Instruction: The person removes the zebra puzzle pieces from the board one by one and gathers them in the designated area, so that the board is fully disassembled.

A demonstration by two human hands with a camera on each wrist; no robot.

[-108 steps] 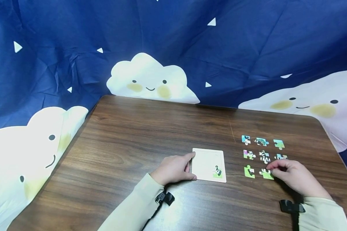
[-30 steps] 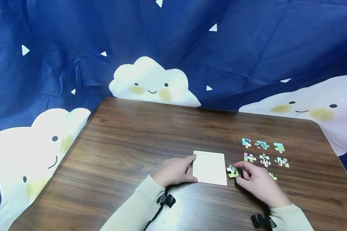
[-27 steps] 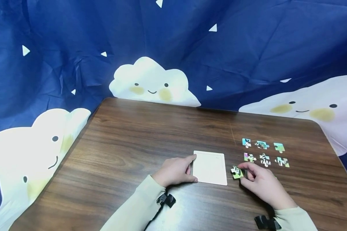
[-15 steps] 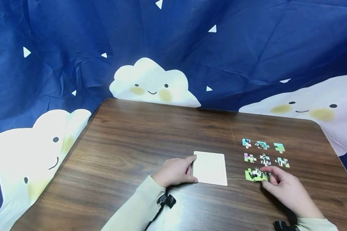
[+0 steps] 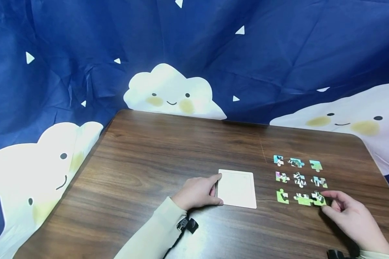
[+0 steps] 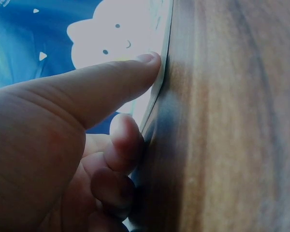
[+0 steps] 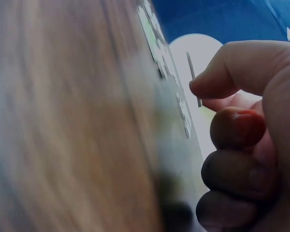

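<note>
My right hand point(image 5: 353, 213) pinches a jigsaw piece point(image 5: 318, 198) with green and black-and-white print between thumb and index finger. In the right wrist view that puzzle piece point(image 7: 191, 66) appears edge-on, above the tabletop. Beside it in the head view is a green-and-white piece point(image 5: 302, 199), which it partly overlaps in sight; whether they touch I cannot tell. My left hand point(image 5: 197, 193) touches the left side of a square cream puzzle board point(image 5: 236, 189), index finger at the upper corner, thumb at the lower one. The left wrist view shows the thumb point(image 6: 130, 77) extended against the board's edge.
Several more jigsaw pieces point(image 5: 300, 179) lie in rows on the brown wooden table point(image 5: 168, 151), right of the board. Behind the table hangs a blue cloth point(image 5: 194, 43) with white clouds. Each wrist wears a black strap point(image 5: 187, 224).
The jigsaw piece sat in the board's lower right corner in the oldest frame. Lifted out, it has moved right past the bottom row in my right hand. The left hand stays at the board.
</note>
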